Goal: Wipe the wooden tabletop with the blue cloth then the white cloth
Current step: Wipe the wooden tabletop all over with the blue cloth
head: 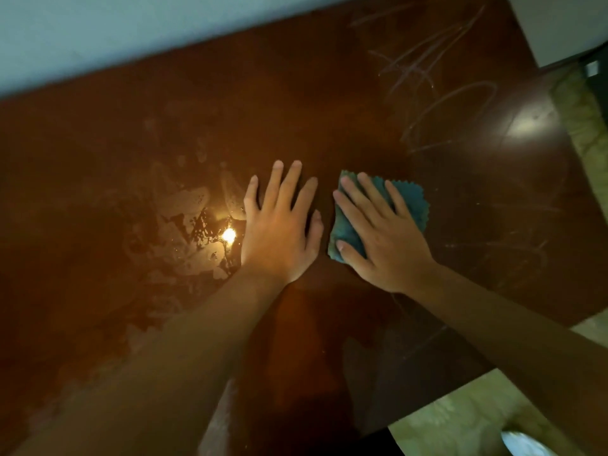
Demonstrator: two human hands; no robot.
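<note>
A dark reddish-brown wooden tabletop (329,110) fills most of the view. The blue cloth (413,200), small with zigzag edges, lies flat on it right of centre. My right hand (378,232) presses down on the cloth with straight, spread fingers. My left hand (279,228) rests flat on the bare wood just left of the cloth, fingers spread. Wet smears (184,218) and a bright lamp reflection (228,234) show left of my left hand. No white cloth is in view.
A pale wall (98,34) runs along the table's far edge. Pale scribble marks (427,80) cross the wood at the far right. Light marbled floor (460,419) shows past the table's right and near corner, with a white object (523,444) at the bottom edge.
</note>
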